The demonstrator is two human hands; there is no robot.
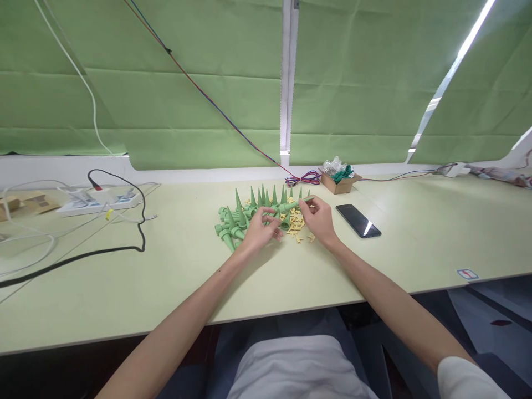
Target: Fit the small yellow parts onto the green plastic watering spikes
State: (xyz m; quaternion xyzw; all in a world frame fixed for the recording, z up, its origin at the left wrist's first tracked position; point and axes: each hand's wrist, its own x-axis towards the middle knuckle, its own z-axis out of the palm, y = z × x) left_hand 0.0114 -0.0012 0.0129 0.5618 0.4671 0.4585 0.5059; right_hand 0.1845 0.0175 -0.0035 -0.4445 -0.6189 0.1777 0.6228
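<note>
My right hand pinches a green cone-shaped piece, which lies nearly level with its wider end toward the left. Beside that wider end is my left hand, its fingers curved and apart, with nothing visible between them. Around and behind the hands, several green cones crowd together, some upright and some on their sides. Small yellow pieces are scattered on the table between and behind my hands.
On the pale table, a black phone lies to the right. A small cardboard box with green and clear items stands behind. A power strip and cables are at the left; coiled wires lie by the wall.
</note>
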